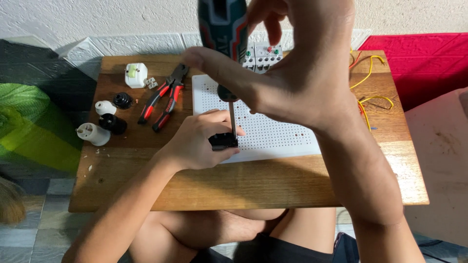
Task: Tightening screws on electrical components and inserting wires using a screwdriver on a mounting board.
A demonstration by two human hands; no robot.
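Upright screwdriver (225, 53) on small black part (223, 141)

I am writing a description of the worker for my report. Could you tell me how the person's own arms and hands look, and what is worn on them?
Both arms are bare to above the elbow: no sleeves, gloves, watch, rings or bracelets show. The left hand and right hand are uncovered, with short, unpainted nails. No cables or markings are visible.

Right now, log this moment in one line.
left hand: holds small black part | right hand: grips green-black screwdriver | on white perforated board
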